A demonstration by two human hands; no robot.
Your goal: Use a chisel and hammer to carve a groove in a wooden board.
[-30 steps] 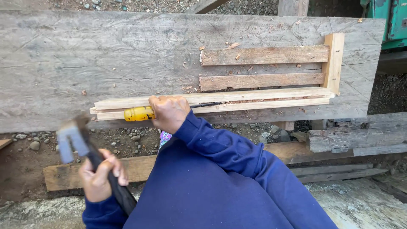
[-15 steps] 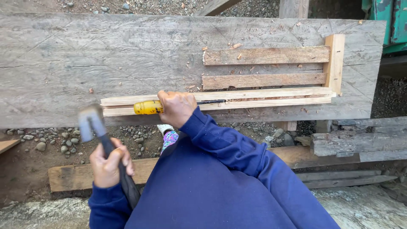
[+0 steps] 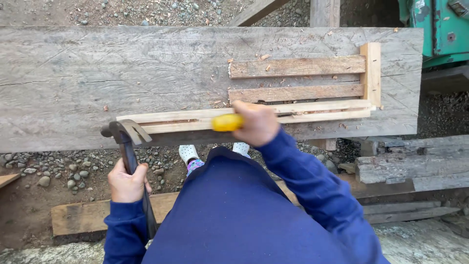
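Note:
My left hand (image 3: 128, 181) grips the dark handle of a claw hammer (image 3: 125, 135); the head sits at the left end of two long pale wooden slats (image 3: 312, 110). My right hand (image 3: 258, 123) holds a yellow-handled tool (image 3: 227, 122) pressed against those slats, its blade hidden behind the hand. The slats lie along the near edge of a wide grey weathered plank (image 3: 97, 78). Two darker slats (image 3: 297, 67) and an upright cross-piece (image 3: 371, 72) form a small frame at the plank's right.
Gravel ground (image 3: 53, 168) lies below the plank. A loose board (image 3: 78, 217) lies by my feet, and stacked old timbers (image 3: 410, 168) sit at the right. A green machine (image 3: 442, 29) stands at the upper right.
My left hand has swung the hammer up and right, bringing its head to the left end of the slats. My right hand with the yellow tool has shifted right along them.

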